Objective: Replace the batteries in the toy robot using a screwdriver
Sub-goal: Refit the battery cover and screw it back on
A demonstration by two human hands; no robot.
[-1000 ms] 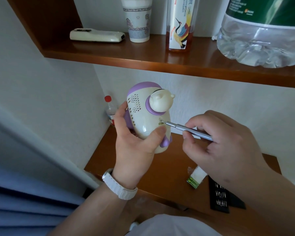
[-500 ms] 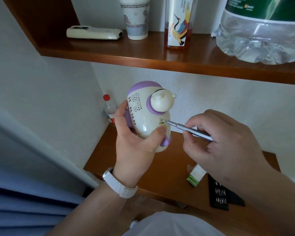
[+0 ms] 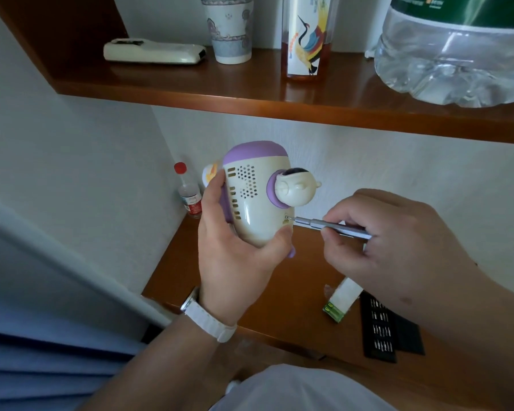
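Observation:
My left hand [image 3: 235, 250] grips a cream and purple toy robot [image 3: 255, 191] in the air above a wooden desk, fingers behind it and thumb across its front. The toy lies on its side, its small head pointing right. A slim silver screwdriver [image 3: 324, 226] is pinched in the fingers of my right hand [image 3: 383, 250]. Its tip sits on a screw on the toy's body just below the head. A white pack of batteries with a green end [image 3: 343, 301] lies on the desk under my right hand.
A black case of screwdriver bits [image 3: 380, 330] lies open on the desk [image 3: 279, 298] at right. A small red-capped bottle [image 3: 189, 194] stands in the desk's back left corner. The shelf [image 3: 250, 93] above holds a remote, a cup, a tall bottle and a large water jug.
The toy has turned slightly in my left hand, so its head faces me more. The screwdriver tip stays on the same screw. The view has shifted a little.

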